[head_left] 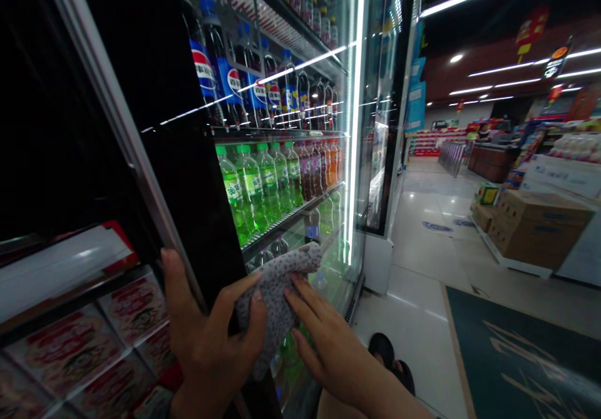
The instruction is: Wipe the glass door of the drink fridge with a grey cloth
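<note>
while the left hand [211, 337] curls by the black door edge [197, 231], its fingers press one side of a soft gray flower-print cloth [275, 306], but i cannot tell if they grip it tight. the right hand [331, 350] lies open on the other side, just apart from the left. the cloth sits on the glass door of a drinks fridge [300, 93]. it looks light and floppy, so a bunched wad seems easiest to hold. the glass looks slick, so the metal door frame [119, 124] seems the safer place to grab. pepsi bottles [220, 74] and green bottles [253, 187] stand behind the glass.

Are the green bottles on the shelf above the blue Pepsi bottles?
No, the green plastic bottles stand on the shelf below the blue-labelled Pepsi bottles.
</note>
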`<state>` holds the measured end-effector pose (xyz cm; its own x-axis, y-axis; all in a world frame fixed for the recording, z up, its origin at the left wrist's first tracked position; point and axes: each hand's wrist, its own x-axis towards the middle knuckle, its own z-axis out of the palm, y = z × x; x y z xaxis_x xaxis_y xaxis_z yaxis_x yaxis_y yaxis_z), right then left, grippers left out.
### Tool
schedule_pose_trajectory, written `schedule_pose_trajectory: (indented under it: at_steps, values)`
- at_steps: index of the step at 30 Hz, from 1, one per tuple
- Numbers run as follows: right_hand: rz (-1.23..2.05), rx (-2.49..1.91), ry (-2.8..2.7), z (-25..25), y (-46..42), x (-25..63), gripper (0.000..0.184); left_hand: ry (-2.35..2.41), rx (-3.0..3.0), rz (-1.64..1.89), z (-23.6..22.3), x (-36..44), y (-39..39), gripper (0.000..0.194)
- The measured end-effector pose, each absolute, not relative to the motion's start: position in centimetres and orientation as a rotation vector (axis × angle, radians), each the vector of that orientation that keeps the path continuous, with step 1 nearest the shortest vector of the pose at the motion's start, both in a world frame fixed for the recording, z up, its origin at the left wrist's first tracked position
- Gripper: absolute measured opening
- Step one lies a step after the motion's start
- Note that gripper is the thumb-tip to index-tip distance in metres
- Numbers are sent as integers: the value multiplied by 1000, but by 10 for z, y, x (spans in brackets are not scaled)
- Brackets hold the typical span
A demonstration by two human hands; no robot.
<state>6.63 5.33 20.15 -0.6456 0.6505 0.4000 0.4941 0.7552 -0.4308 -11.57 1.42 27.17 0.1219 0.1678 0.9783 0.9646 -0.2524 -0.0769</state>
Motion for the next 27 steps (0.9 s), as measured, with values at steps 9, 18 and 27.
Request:
schedule_pose_trajectory:
  at_steps: [9,18,27]
  values:
    - [428,-855,-2396,202,55,64,69,-1095,-1572,-1251,271,-116,16,20]
    - [416,-853,-2377,204,54,67,69,-1112,-1594,-1271,272,-114,15,20]
    - [414,-859,-2366,202,53,66,69,-1115,-1607,-1284,273,-113,13,20]
